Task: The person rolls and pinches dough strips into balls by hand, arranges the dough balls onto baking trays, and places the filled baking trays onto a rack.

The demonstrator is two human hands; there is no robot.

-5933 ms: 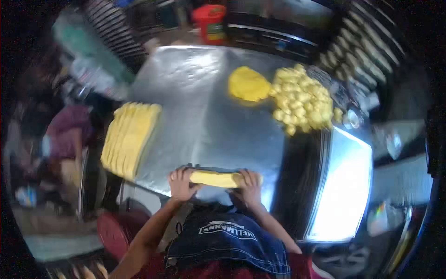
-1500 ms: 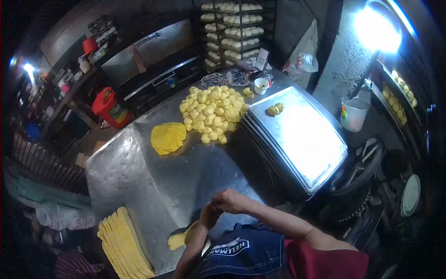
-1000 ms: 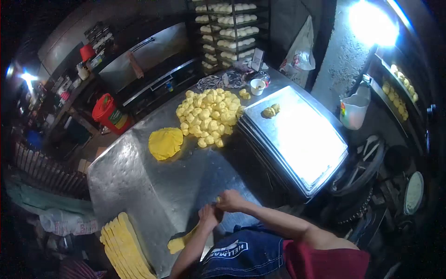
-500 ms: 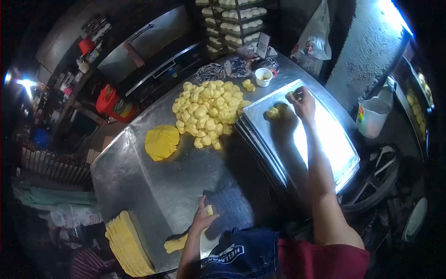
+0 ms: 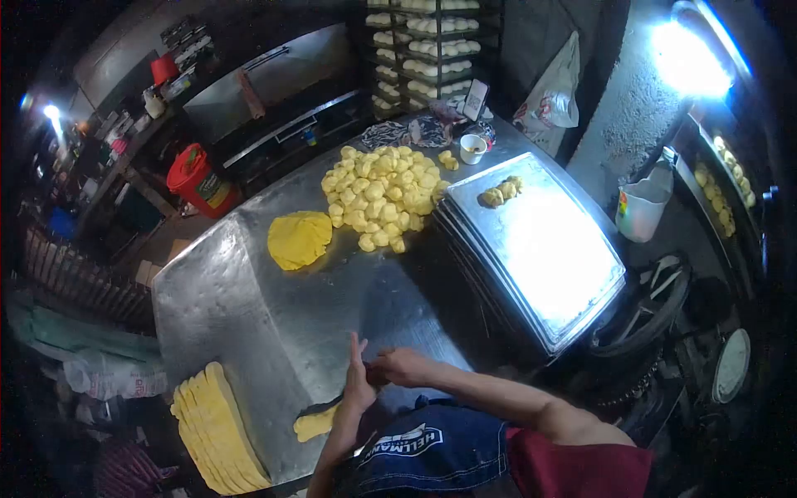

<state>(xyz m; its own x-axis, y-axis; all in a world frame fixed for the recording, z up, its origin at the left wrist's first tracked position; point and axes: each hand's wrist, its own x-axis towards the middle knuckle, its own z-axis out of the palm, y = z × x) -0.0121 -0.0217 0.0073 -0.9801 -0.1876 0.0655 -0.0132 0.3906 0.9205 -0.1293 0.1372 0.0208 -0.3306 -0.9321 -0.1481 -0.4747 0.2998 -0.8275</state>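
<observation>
Near the front edge of the metal table (image 5: 290, 324), my left hand (image 5: 359, 383) is upright with its fingers stretched out. My right hand (image 5: 398, 366) is beside it, fingers curled at the left palm; whatever they hold is hidden. A yellow dough strip (image 5: 314, 427) lies on the table and runs under my left forearm. Several long dough strips (image 5: 217, 432) lie side by side at the left. On the top metal tray (image 5: 548, 257) sits a short row of small dough pieces (image 5: 502, 192).
A pile of yellow dough balls (image 5: 382, 195) and a flat yellow dough piece (image 5: 300, 240) lie on the table. A white cup (image 5: 472, 149) stands behind the trays. A red bucket (image 5: 199, 181), a rack of dough (image 5: 440, 46) and a white container (image 5: 644, 203) are around the table.
My right hand has left the tray and come back to my left hand. The row of dough pieces on the tray is longer than a second ago.
</observation>
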